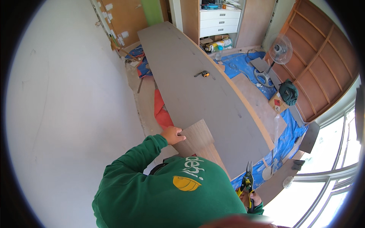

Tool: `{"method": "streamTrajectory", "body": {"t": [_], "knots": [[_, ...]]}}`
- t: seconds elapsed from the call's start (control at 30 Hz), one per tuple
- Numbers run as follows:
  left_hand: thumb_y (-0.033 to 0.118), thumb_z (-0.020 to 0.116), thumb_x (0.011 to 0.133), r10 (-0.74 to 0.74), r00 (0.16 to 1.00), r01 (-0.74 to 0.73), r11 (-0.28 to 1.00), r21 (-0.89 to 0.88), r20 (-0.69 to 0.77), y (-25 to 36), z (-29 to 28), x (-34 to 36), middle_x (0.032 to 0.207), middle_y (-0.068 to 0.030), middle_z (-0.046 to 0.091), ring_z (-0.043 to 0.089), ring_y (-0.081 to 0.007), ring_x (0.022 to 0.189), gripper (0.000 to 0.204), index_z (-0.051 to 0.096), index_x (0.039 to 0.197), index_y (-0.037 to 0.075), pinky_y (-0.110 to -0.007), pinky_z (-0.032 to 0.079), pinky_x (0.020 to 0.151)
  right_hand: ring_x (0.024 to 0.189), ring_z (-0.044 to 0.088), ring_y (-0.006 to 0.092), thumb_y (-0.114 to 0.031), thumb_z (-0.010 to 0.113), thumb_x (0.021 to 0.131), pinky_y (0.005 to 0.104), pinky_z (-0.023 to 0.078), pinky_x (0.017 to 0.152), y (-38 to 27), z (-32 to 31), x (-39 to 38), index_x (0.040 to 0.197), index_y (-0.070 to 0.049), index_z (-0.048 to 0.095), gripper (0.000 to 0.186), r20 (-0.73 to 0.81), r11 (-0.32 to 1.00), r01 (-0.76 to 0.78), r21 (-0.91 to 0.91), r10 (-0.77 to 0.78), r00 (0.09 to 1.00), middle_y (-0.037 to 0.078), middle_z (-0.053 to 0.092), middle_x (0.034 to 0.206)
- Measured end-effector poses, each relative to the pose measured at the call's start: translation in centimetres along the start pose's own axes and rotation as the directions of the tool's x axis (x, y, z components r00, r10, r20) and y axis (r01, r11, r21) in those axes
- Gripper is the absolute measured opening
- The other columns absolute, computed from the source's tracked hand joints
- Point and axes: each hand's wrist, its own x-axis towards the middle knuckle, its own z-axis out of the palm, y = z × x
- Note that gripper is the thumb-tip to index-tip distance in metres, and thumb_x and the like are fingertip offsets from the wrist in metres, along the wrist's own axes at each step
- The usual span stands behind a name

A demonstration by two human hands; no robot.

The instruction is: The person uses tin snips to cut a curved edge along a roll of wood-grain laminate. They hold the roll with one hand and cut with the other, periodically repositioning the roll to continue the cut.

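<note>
My left hand (174, 135) is closed on the near-left edge of a wood-grain sheet (198, 133), its thumb resting on top. The sheet lies on the near end of a long grey panel (186, 76), and my torso in a green sweatshirt hides part of it. A second, lighter wood-grain strip (216, 156) shows just beside it. Off the panel's near right corner, my right hand (256, 199) grips tin snips (248, 181) with yellow and black handles. Their blades point up and away from me, slightly parted.
A tape measure (205, 73) lies on the panel. Blue plastic sheeting (243, 64) covers floor to the right, where a standing fan (281, 49) and a cardboard box (276, 102) with a dark bag stand. A white wall (76, 106) runs along the left; windows (323, 152) are at right.
</note>
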Motion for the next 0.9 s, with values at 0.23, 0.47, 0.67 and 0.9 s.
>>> {"method": "streamTrajectory", "body": {"t": [0.23,0.47,0.67,0.9], "knots": [[0.042,0.079,0.086,-0.065,0.977,0.053,0.996,-0.065,-0.202,-2.6,-1.8,0.6,0.08,-0.0253,0.066,0.067,-0.0386,0.075,0.047,0.065,0.088,-0.003,-0.047,0.05,0.068,0.105,0.068,0.0361,-0.045,0.075,0.089,0.0498,0.057,0.093,8.2,-6.4,6.6,0.141,-0.004,0.055,0.069,-0.349,0.997,0.084,0.001,-0.078,0.934,0.023,0.067,0.119],[0.039,0.081,0.087,-0.072,0.902,0.074,0.997,-0.012,-0.427,-4.9,-2.6,1.2,0.094,-0.0262,0.072,0.07,-0.0369,0.088,0.05,0.068,0.102,-0.007,-0.044,0.054,0.079,0.113,0.064,0.0383,-0.047,0.069,0.09,0.0531,0.055,0.098,11.6,-3.7,9.4,0.141,-0.01,0.056,0.064,-0.396,0.919,0.334,0.209,-0.233,0.888,0.023,0.062,0.127],[0.042,0.08,0.086,-0.142,0.892,0.123,0.99,-0.072,-0.428,-7.2,-3.5,3.4,0.104,-0.0267,0.073,0.07,-0.0434,0.099,0.051,0.07,0.107,-0.004,-0.048,0.055,0.085,0.108,0.063,0.0357,-0.058,0.071,0.089,0.049,0.052,0.098,11.1,-0.5,10.2,0.133,-0.009,0.052,0.069,-0.388,0.912,0.287,0.294,-0.16,0.908,0.018,0.062,0.123],[0.045,0.081,0.085,-0.169,0.872,0.118,0.983,-0.137,-0.46,-10.6,-5.5,6.4,0.109,-0.0266,0.074,0.072,-0.041,0.104,0.062,0.07,0.118,-0.006,-0.047,0.056,0.09,0.122,0.061,0.0419,-0.057,0.075,0.085,0.0547,0.05,0.107,14.3,1.2,11.1,0.157,-0.01,0.036,0.094,-0.35,0.849,0.344,0.401,-0.205,0.914,0.024,0.056,0.141]]}}
